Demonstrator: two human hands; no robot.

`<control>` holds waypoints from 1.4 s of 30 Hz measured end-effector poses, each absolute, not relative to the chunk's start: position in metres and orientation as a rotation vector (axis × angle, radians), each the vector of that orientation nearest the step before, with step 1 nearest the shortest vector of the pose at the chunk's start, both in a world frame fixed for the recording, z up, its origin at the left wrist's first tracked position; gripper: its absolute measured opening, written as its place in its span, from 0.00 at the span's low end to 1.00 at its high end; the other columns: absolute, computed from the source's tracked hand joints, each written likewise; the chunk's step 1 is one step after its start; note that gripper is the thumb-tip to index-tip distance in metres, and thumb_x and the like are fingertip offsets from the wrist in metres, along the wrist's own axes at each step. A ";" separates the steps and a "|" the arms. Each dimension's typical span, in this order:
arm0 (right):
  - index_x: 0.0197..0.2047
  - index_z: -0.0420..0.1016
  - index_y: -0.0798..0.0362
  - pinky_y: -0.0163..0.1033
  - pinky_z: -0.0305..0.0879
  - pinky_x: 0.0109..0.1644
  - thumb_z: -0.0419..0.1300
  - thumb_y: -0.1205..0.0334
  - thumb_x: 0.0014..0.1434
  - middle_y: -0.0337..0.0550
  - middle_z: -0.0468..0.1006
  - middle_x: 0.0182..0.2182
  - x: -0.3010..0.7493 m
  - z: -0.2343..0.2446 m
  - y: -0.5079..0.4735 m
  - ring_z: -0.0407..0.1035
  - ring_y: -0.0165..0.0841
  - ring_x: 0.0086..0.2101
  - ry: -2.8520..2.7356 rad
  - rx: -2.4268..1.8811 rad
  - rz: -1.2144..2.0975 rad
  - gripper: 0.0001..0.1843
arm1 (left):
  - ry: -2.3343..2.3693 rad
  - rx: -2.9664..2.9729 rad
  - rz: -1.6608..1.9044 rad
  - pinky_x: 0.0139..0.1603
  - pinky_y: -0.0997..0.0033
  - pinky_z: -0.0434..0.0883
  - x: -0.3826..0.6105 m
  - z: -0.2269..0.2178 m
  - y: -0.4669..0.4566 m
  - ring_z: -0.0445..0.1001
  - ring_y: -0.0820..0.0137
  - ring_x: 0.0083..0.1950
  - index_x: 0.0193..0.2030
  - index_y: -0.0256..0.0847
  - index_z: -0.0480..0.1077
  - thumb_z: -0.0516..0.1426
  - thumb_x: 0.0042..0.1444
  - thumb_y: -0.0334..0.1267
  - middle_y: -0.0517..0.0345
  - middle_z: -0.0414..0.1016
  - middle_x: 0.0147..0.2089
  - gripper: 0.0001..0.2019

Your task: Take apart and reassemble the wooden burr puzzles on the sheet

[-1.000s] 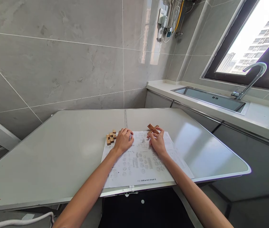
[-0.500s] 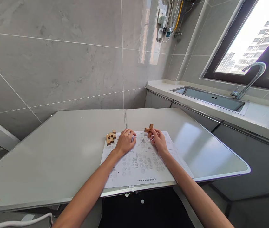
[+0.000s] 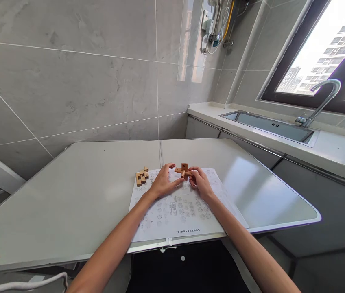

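A brown wooden interlocking puzzle (image 3: 184, 171), shaped like a cross with arms pointing several ways, is held above the printed sheet. My right hand (image 3: 201, 181) pinches its right arm between thumb and fingers. From the left, my left hand (image 3: 162, 182) faces the puzzle with thumb and fingers spread. Its thumb tip comes close to the puzzle's lower front; whether they touch I cannot tell. Beyond my left hand, a second wooden block puzzle (image 3: 141, 176), lighter in colour, rests at the sheet's far left corner.
The paper sheet (image 3: 166, 228) with small line diagrams lies at the front edge of a white folding table (image 3: 68, 203), across its hinge seam. To the right runs a counter with a sink (image 3: 264, 125) and a faucet (image 3: 325, 99). A tiled wall stands behind.
My right hand has brought the cross-shaped puzzle left and turned it. My left hand has opened, its thumb reaching toward the puzzle. The lighter puzzle has stayed put.
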State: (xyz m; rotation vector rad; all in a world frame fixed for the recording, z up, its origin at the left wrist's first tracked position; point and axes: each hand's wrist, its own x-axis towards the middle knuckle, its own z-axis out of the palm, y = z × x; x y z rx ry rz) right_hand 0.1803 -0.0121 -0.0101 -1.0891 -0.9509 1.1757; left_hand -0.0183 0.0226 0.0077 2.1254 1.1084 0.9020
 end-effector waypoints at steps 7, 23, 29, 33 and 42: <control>0.43 0.70 0.47 0.32 0.51 0.22 0.59 0.51 0.58 0.28 0.66 0.21 0.176 -0.014 -0.013 0.56 0.25 0.18 -1.101 -1.059 1.291 0.13 | 0.844 1.975 0.828 0.64 0.45 0.73 -0.019 0.009 0.022 0.75 0.52 0.63 0.71 0.51 0.61 0.72 0.51 0.50 0.45 0.70 0.68 0.43; 0.37 0.70 0.50 0.33 0.51 0.23 0.67 0.35 0.56 0.31 0.68 0.21 0.174 -0.011 -0.018 0.56 0.26 0.20 -1.194 -1.134 1.231 0.26 | 0.882 2.041 0.857 0.60 0.49 0.76 -0.017 0.011 0.020 0.76 0.52 0.60 0.65 0.46 0.66 0.75 0.43 0.52 0.45 0.73 0.62 0.44; 0.37 0.71 0.50 0.32 0.51 0.22 0.67 0.33 0.55 0.30 0.67 0.21 0.173 -0.012 -0.018 0.56 0.25 0.19 -1.166 -1.102 1.258 0.27 | 0.878 2.070 0.876 0.59 0.51 0.76 -0.018 0.010 0.020 0.76 0.53 0.60 0.64 0.47 0.66 0.75 0.42 0.53 0.47 0.73 0.60 0.43; 0.37 0.72 0.50 0.32 0.51 0.21 0.68 0.34 0.54 0.31 0.67 0.20 0.174 -0.014 -0.017 0.57 0.25 0.19 -1.151 -1.084 1.269 0.27 | 0.872 2.083 0.887 0.60 0.52 0.75 -0.018 0.009 0.020 0.76 0.54 0.60 0.64 0.47 0.65 0.75 0.42 0.53 0.47 0.74 0.60 0.44; 0.38 0.72 0.50 0.32 0.50 0.21 0.66 0.33 0.57 0.29 0.65 0.18 0.173 -0.010 -0.020 0.52 0.25 0.17 -1.180 -1.042 1.243 0.27 | 0.887 2.118 0.975 0.60 0.55 0.75 -0.015 0.012 0.017 0.76 0.56 0.58 0.62 0.46 0.67 0.75 0.41 0.54 0.50 0.75 0.58 0.42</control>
